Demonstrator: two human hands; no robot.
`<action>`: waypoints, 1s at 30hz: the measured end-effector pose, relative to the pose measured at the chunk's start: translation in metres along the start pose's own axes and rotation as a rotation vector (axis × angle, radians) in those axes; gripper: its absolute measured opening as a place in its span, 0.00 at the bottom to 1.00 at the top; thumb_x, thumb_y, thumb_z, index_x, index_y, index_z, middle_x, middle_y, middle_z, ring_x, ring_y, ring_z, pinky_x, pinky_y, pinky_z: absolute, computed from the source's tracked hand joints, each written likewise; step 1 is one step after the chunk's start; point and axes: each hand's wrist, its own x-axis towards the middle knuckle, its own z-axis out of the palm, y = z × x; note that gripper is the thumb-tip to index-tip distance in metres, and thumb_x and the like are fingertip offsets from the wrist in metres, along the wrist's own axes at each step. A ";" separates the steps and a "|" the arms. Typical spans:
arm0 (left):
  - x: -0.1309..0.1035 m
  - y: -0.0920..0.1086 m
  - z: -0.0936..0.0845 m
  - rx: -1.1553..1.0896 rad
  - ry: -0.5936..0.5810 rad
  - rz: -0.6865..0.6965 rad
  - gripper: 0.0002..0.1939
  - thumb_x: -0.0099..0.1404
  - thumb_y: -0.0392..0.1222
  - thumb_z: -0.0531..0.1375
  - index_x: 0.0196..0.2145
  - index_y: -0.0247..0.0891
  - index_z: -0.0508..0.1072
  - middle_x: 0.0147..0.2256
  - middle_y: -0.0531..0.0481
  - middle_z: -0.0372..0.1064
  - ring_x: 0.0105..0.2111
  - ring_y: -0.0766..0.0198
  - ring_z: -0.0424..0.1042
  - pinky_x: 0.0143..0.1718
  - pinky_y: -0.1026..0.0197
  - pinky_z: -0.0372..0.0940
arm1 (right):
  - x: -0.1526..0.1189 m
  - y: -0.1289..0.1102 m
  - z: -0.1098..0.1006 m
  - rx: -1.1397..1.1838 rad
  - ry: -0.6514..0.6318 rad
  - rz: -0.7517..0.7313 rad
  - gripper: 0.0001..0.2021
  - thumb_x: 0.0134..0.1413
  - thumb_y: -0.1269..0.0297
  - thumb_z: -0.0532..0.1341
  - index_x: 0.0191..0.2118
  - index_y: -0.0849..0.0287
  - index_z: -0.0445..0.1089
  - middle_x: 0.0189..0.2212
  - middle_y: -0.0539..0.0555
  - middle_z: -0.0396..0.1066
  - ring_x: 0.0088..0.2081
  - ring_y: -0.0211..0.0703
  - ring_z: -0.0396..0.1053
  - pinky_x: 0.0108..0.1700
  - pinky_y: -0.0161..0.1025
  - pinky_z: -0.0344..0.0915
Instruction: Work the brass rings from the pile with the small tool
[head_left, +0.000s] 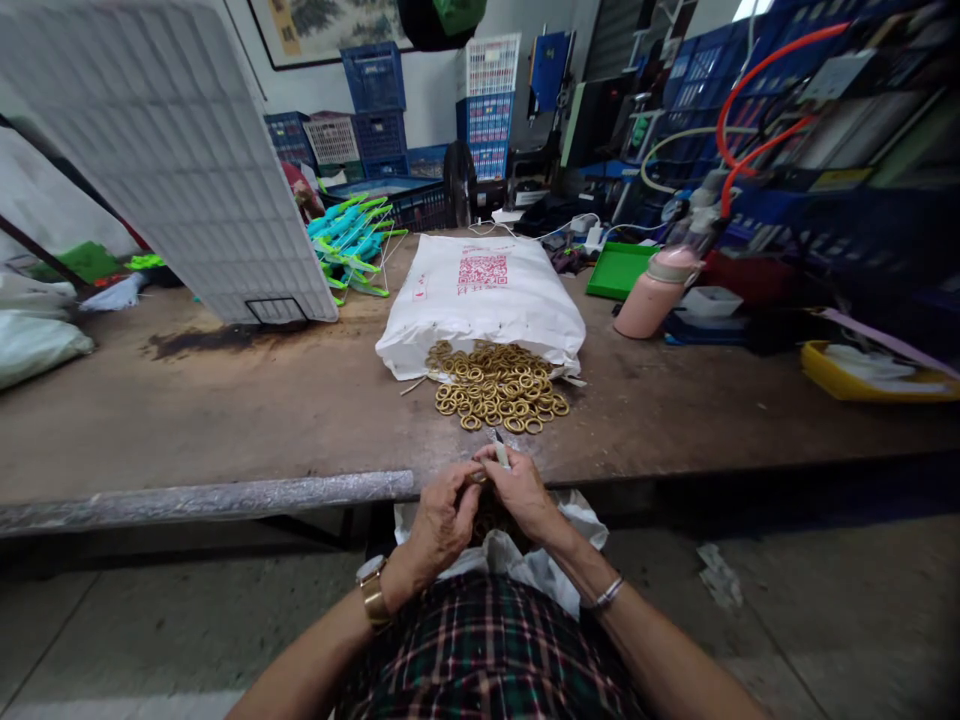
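Just past the table's front edge, my two hands meet over an open white bag [589, 520] in my lap with brass-coloured rings inside. My left hand [442, 515] is closed, its thumb and fingertips pinching what looks like a ring [478, 477]. My right hand [521, 495] grips a small tool with a pale handle and dark tip [500, 450], perhaps a knife, held against the left fingertips. In front of them, a heap of brass-coloured rings [499, 385] spills from the mouth of a white sack [450, 290] printed in red.
A white slatted panel [172, 150] leans at the left beside turquoise and green plastic pieces [356, 240]. To the right stand a pink bottle [652, 300], a green tray [619, 268] and a yellow tray [862, 380]. A wrapped strip [225, 500] lines the front table edge.
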 end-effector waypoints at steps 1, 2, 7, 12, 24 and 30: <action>0.002 0.000 0.000 -0.004 -0.021 0.009 0.12 0.58 0.37 0.55 0.40 0.40 0.72 0.38 0.45 0.70 0.40 0.59 0.67 0.46 0.59 0.58 | -0.001 0.000 0.001 0.071 -0.007 0.061 0.07 0.44 0.62 0.55 0.28 0.59 0.65 0.18 0.44 0.60 0.20 0.32 0.56 0.23 0.30 0.54; 0.002 -0.001 0.000 -0.009 -0.038 0.014 0.11 0.59 0.37 0.55 0.39 0.40 0.72 0.38 0.45 0.71 0.40 0.59 0.68 0.46 0.59 0.58 | -0.003 0.001 0.001 0.140 -0.014 0.125 0.07 0.44 0.61 0.55 0.29 0.59 0.64 0.16 0.42 0.57 0.16 0.30 0.52 0.20 0.30 0.50; 0.003 0.000 0.005 -0.058 -0.037 -0.077 0.08 0.60 0.40 0.54 0.34 0.38 0.72 0.30 0.49 0.70 0.30 0.65 0.67 0.36 0.63 0.61 | -0.007 0.004 0.003 0.286 -0.047 0.262 0.10 0.44 0.57 0.57 0.28 0.59 0.62 0.13 0.40 0.51 0.12 0.27 0.42 0.15 0.29 0.40; 0.006 0.004 0.006 -0.322 -0.027 -0.372 0.11 0.58 0.48 0.55 0.30 0.36 0.65 0.22 0.55 0.63 0.18 0.72 0.60 0.20 0.68 0.57 | -0.005 0.015 0.003 0.163 -0.082 0.145 0.14 0.47 0.53 0.56 0.25 0.60 0.62 0.16 0.43 0.58 0.16 0.28 0.49 0.18 0.29 0.48; 0.005 -0.001 0.005 -0.520 -0.086 -0.510 0.16 0.56 0.52 0.57 0.28 0.35 0.63 0.22 0.56 0.62 0.17 0.75 0.58 0.16 0.71 0.55 | -0.004 0.004 0.005 0.028 -0.067 0.118 0.12 0.47 0.56 0.54 0.22 0.59 0.62 0.15 0.45 0.59 0.18 0.32 0.55 0.22 0.31 0.53; 0.005 0.001 0.000 -0.816 -0.075 -0.607 0.17 0.52 0.52 0.61 0.28 0.35 0.62 0.22 0.56 0.61 0.16 0.75 0.58 0.15 0.71 0.52 | -0.001 0.005 0.006 -0.045 -0.040 0.085 0.12 0.49 0.57 0.53 0.23 0.60 0.63 0.16 0.46 0.59 0.20 0.33 0.56 0.24 0.31 0.54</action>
